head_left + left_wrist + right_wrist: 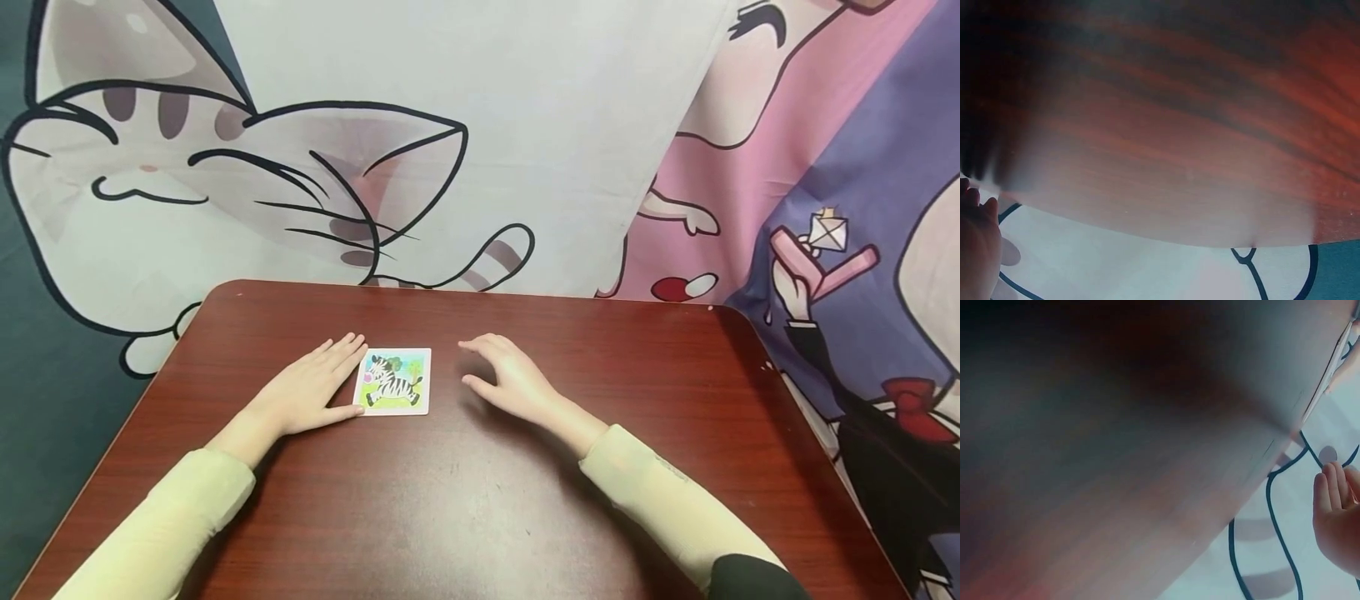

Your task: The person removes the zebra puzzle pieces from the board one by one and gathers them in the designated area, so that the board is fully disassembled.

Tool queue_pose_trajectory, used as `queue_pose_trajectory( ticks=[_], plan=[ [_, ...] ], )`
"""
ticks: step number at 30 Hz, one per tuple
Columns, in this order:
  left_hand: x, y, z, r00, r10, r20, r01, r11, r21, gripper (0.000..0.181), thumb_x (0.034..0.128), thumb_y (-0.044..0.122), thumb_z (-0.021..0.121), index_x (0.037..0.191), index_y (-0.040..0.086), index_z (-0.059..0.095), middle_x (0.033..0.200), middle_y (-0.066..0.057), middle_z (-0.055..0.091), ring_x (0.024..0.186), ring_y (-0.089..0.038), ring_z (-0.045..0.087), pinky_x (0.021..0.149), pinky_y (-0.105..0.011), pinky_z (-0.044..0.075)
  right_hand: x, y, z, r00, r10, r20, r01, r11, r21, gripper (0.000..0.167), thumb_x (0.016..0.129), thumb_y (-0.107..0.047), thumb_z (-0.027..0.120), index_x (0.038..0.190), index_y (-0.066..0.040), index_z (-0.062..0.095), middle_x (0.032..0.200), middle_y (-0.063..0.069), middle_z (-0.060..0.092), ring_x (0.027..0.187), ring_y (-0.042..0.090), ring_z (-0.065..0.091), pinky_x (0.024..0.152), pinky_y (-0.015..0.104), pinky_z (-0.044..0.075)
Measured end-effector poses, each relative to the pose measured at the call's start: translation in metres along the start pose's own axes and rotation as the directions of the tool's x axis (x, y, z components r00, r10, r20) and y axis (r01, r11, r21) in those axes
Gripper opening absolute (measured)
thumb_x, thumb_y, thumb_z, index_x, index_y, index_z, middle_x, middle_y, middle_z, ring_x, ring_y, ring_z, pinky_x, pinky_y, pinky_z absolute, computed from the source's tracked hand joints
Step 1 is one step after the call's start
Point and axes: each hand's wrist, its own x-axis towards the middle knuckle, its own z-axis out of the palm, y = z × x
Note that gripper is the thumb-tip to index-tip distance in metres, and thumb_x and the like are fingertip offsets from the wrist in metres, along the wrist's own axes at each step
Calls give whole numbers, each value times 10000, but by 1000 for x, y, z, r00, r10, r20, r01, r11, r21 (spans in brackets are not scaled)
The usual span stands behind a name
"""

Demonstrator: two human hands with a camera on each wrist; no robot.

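Note:
A square picture card (393,383) with a white border lies flat on the brown table, showing a running zebra on green and blue. My left hand (315,387) lies at its left side, fingers straight, with the thumb and a fingertip touching the card's left edge. To the right of the card, apart from it, my right hand (513,379) hovers with loosely bent fingers and nothing in it. The left wrist view catches only part of the left hand (979,240) at its edge. In the right wrist view, the right hand (1338,519) appears at the right.
The dark red-brown wooden table (465,517) has rounded far corners. Behind it hangs a cloth (570,125) printed with a white cartoon cat, and pink and purple cartoon figures stand to the right.

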Motion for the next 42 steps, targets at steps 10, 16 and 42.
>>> queue_pose_trajectory(
  ticks=[10, 16, 42],
  plan=[
    [3, -7, 3, 998, 55, -12, -55, 998, 22, 939, 980, 564, 663, 1636, -26, 340, 1732, -208, 311, 1616, -375, 309, 1317, -559, 291, 39, -10, 26, 999, -27, 39, 23, 993, 112, 395, 948, -95, 779, 1332, -36, 704, 1215, 99, 734, 1131, 236, 713, 1026, 378, 594],
    [4, -7, 5, 997, 74, -20, -73, 997, 31, 941, 979, 567, 661, 1627, -39, 348, 1730, -215, 312, 1614, -374, 315, 1315, -548, 301, 61, -15, 39, 997, -55, 62, 47, 990, 131, 343, 927, -56, 793, 1264, -27, 737, 1177, 103, 756, 1060, 221, 733, 945, 343, 620],
    [2, -8, 8, 996, 83, -24, -82, 995, 61, 928, 987, 558, 646, 1632, -36, 341, 1735, -201, 307, 1618, -351, 315, 1313, -502, 319, 124, -29, 74, 965, 23, 260, -48, 995, 93, 223, 924, -148, 836, 1130, -77, 790, 1046, 51, 768, 931, 132, 685, 818, 136, 530]
  ],
)
